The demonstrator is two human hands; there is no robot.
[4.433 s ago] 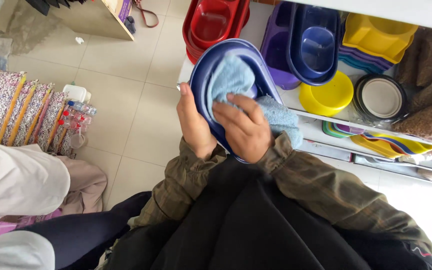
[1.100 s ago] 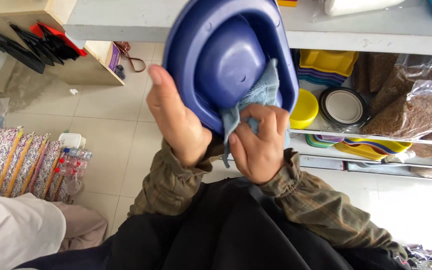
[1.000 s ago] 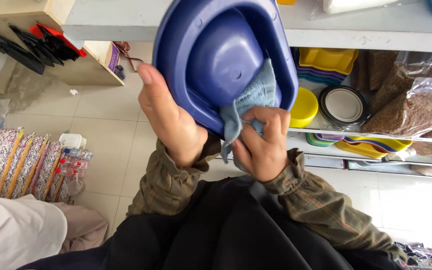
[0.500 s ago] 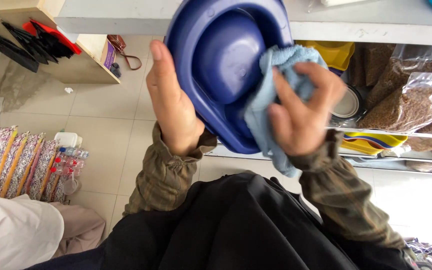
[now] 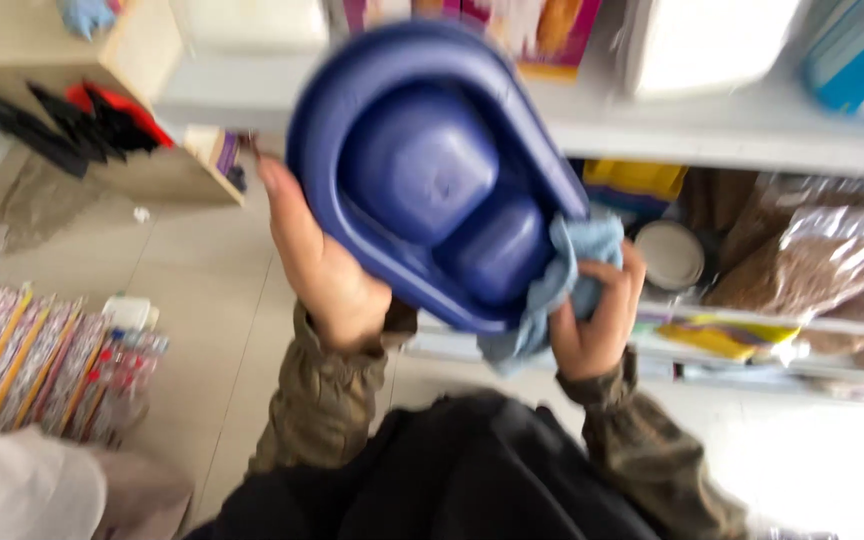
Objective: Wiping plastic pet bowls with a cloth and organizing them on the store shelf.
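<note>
Left hand [image 5: 327, 270] fingers pressed together along blue dish [image 5: 432, 170] rim, holding it up before the shelf [image 5: 712, 140]. Right hand [image 5: 592, 320] fingers pinch cloth [image 5: 562, 290] against its lower edge. One-handed grip looks shaky; dish could slip.

In front of me a white shelf [image 5: 752, 140] runs across from twelve to two o'clock, carrying a white tub [image 5: 697, 45], a blue pack [image 5: 862, 55] at the far right and a pink-and-orange box [image 5: 542, 25]. On the lower white shelf [image 5: 752, 325] at three o'clock lie clear bags of brown grain [image 5: 812, 265], a round white-lidded tin [image 5: 669, 255] and a yellow dish [image 5: 635, 180] (the blur makes these shapes uncertain). At ten o'clock a wooden shelf [image 5: 167, 185] carries black and red tools [image 5: 77, 125]. The beige tiled floor [image 5: 202, 300] at eight o'clock bears a row of patterned packs [image 5: 27, 365] and small bottles [image 5: 127, 365].
</note>
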